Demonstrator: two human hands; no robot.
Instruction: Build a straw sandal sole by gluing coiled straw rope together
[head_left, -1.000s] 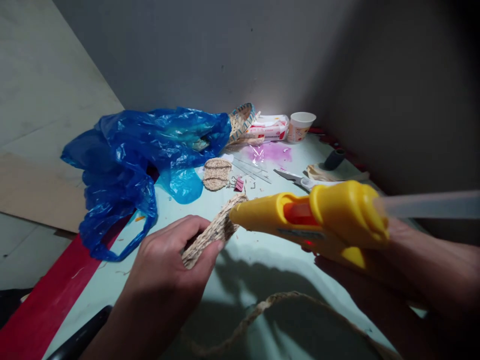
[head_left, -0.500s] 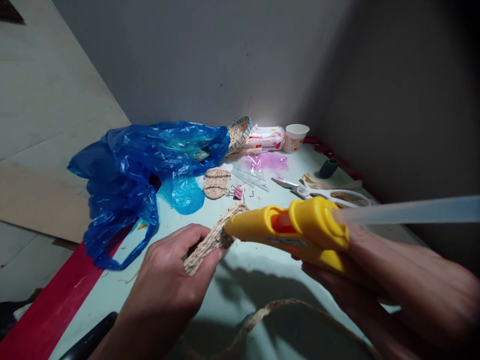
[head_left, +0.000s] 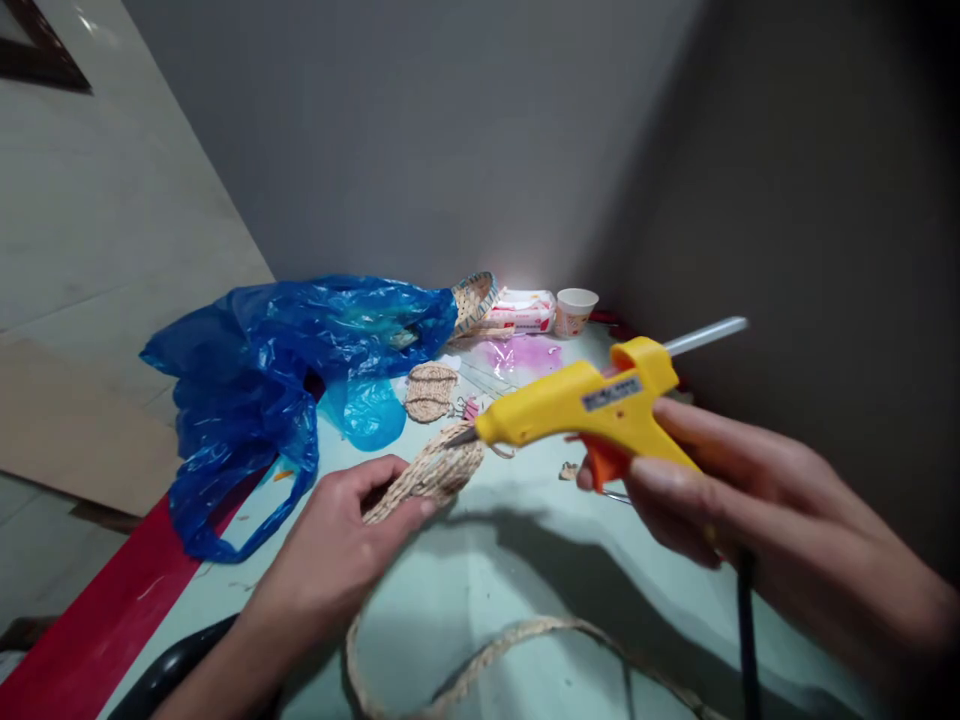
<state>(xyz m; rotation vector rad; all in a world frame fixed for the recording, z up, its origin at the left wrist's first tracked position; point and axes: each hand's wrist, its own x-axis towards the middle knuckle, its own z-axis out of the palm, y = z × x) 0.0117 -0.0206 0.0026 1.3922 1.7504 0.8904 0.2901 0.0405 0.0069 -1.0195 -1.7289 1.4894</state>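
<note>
My left hand (head_left: 341, 540) pinches a flat woven straw piece (head_left: 431, 472) just above the pale green table (head_left: 525, 580). A braided straw cord (head_left: 487, 655) trails from it toward me across the table. My right hand (head_left: 750, 510) is wrapped around the grip of a yellow glue gun (head_left: 577, 405) with an orange trigger. The gun's nozzle touches the far end of the woven piece. A clear glue stick (head_left: 705, 336) pokes out of the gun's back. A black cable (head_left: 746, 640) hangs from the handle.
A crumpled blue plastic bag (head_left: 277, 370) fills the table's left side. Behind it are a small woven basket (head_left: 474, 298), a white packet (head_left: 525, 312), a paper cup (head_left: 575, 310), a purple stain (head_left: 525, 355) and another woven oval (head_left: 431, 390). Grey walls close the back and right. A red strip (head_left: 97, 620) edges the left.
The glue gun swung from end-on to side-on and moved farther from me, its nozzle staying at the woven piece. The scissors are now hidden behind it. The view tilted up.
</note>
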